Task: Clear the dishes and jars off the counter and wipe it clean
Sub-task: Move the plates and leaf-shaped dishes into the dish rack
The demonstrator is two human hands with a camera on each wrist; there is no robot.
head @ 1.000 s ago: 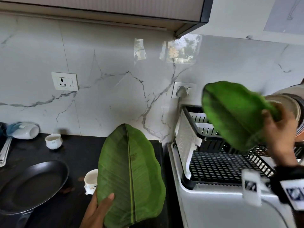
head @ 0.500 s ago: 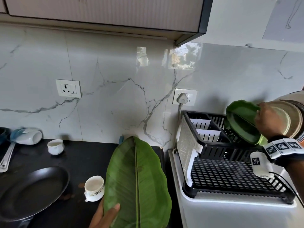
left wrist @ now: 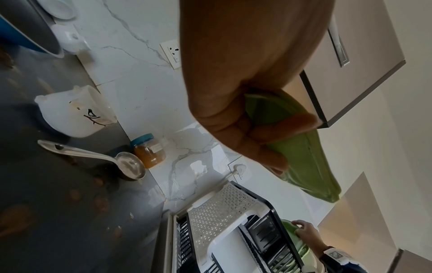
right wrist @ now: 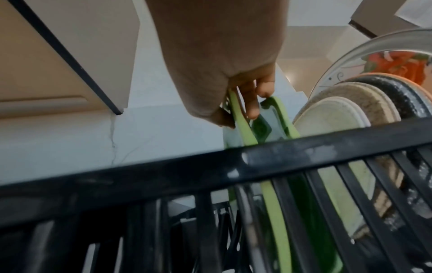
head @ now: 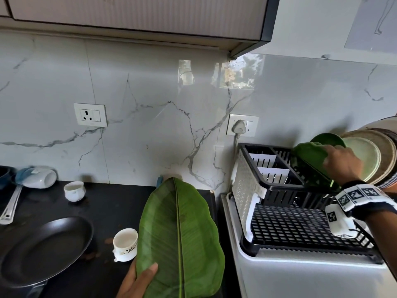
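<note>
A large green leaf-shaped plate [head: 180,239] stands tilted above the black counter [head: 103,209], and my left hand [head: 144,276] grips its lower edge, thumb on the face. In the left wrist view the fingers [left wrist: 264,147] curl round the same plate [left wrist: 304,157]. At the right, my right hand [head: 339,164] holds a second green leaf plate [head: 309,162] by its top rim, the plate standing on edge in the black dish rack [head: 279,222]. The right wrist view has the fingers [right wrist: 252,103] pinching that rim [right wrist: 243,122] beside another green plate [right wrist: 282,118].
Round plates [head: 369,158] fill the rack's right end. On the stained counter are a black pan [head: 43,250], two white cups [head: 125,244] [head: 74,190], a white jar on its side [head: 39,177] and a ladle [head: 9,209]. An orange-filled jar [left wrist: 149,149] stands by the wall.
My right hand has carried its green plate down from above the rack into the slots beside the other plates. The left hand's plate has stayed about where it was.
</note>
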